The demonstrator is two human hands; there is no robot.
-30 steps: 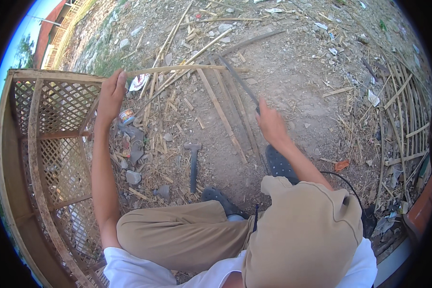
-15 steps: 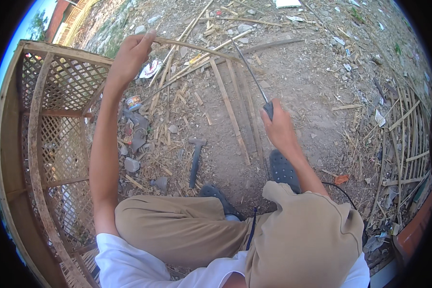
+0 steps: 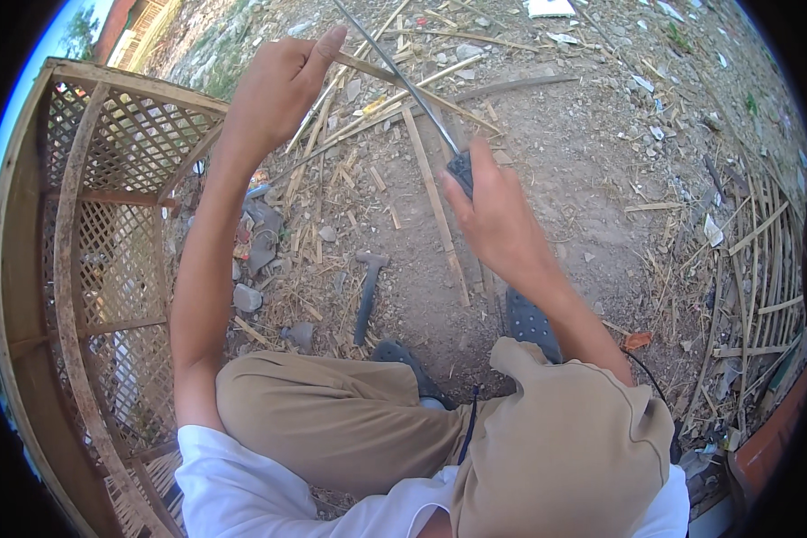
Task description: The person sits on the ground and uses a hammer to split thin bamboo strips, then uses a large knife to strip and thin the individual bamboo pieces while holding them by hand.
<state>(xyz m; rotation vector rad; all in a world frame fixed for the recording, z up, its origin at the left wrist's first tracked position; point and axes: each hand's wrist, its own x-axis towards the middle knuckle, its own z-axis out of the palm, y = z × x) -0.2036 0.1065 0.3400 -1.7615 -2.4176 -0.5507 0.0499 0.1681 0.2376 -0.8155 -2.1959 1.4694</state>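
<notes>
My left hand [image 3: 282, 90] is raised at the upper left, its thumb and fingers closed on one end of a thin bamboo strip [image 3: 462, 112]. The strip slants down to the right, its far end free. In my right hand [image 3: 502, 215] is a long, narrow-bladed knife [image 3: 435, 121], gripped by its dark handle. Its blade points up and to the left and crosses the strip close to my left hand. Whether the edge touches the strip I cannot tell. The blade's tip reaches the top rim of the picture.
A wooden frame with lattice panels [image 3: 117, 242] stands along my left. On the dirt before my feet lie a hammer [image 3: 366, 300], loose wooden strips [image 3: 435, 206], stones and litter. A slatted bamboo panel [image 3: 758, 287] lies at the right.
My right hand has moved up and left, bringing the blade across the strip nearer my left hand. My left hand has shifted slightly right and up, still holding the strip.
</notes>
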